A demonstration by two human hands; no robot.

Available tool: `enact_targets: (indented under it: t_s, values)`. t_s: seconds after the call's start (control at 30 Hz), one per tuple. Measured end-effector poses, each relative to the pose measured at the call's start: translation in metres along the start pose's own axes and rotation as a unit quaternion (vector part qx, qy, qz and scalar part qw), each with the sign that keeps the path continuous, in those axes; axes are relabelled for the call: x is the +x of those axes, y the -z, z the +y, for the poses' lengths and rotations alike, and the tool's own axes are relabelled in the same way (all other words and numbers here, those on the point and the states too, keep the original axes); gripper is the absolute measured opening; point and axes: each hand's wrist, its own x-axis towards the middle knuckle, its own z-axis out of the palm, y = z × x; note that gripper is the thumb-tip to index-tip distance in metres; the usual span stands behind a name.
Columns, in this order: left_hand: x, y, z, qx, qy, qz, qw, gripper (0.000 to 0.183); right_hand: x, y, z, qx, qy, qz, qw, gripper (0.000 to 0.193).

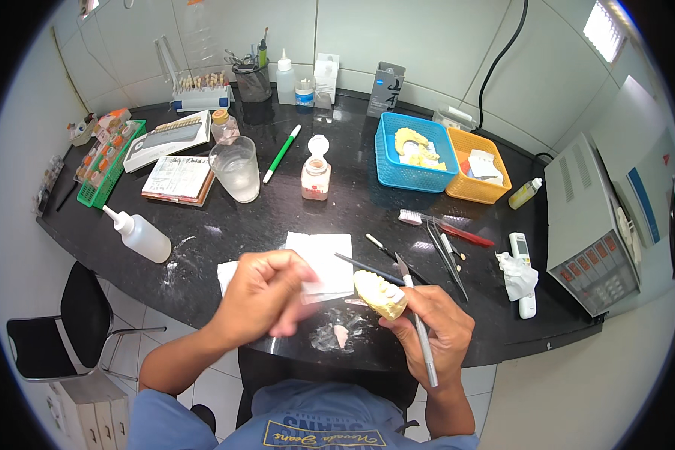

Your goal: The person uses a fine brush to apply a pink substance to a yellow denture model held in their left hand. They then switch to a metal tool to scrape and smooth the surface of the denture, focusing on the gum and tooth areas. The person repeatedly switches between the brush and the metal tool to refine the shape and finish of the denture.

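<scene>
Tooth model (379, 295) and knife (426, 356) fill the right hand (444, 322) near the bench's (367, 217) front edge, seemingly mid-work; next needs steady holding. Left hand (264, 294) looks blurry: can't tell its grip.

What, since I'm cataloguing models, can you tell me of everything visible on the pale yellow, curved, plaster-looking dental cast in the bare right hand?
The pale yellow, curved, plaster-looking dental cast has a row of tooth shapes along its upper side and a whiter patch toward its right end. It is held tilted above the glossy black tabletop, gripped near that end by the bare right hand. A slim silver metal knife in the same hand passes beside it; whether they touch is unclear.
</scene>
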Motion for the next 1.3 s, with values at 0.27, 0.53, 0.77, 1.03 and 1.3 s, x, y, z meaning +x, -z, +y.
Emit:
enact_targets:
  t_s: [0.27,0.53,0.77,1.03,1.3]
  values:
    - [-0.031,0.002,-0.026,0.5,-0.412,0.298,0.701,0.035,-0.01,0.021,0.005,-0.005,-0.006,-0.03,1.0,0.037]
    - [-0.125,0.022,-0.181,0.558,-0.112,0.016,0.822,0.019,-0.019,0.026,0.014,0.024,-0.002,-0.027,0.999,0.039]
    - [-0.123,0.18,-0.382,0.692,0.194,0.073,0.691,0.047,-0.022,0.032,0.015,0.024,-0.002,-0.031,0.999,0.038]
    - [-0.091,0.125,-0.386,0.351,0.298,0.167,0.872,0.055,-0.025,0.03,0.016,0.021,-0.016,-0.043,0.999,0.038]
    - [-0.114,0.031,-0.124,0.251,0.267,-0.125,0.922,0.052,-0.025,0.032,0.017,0.033,-0.044,-0.08,0.995,0.036]
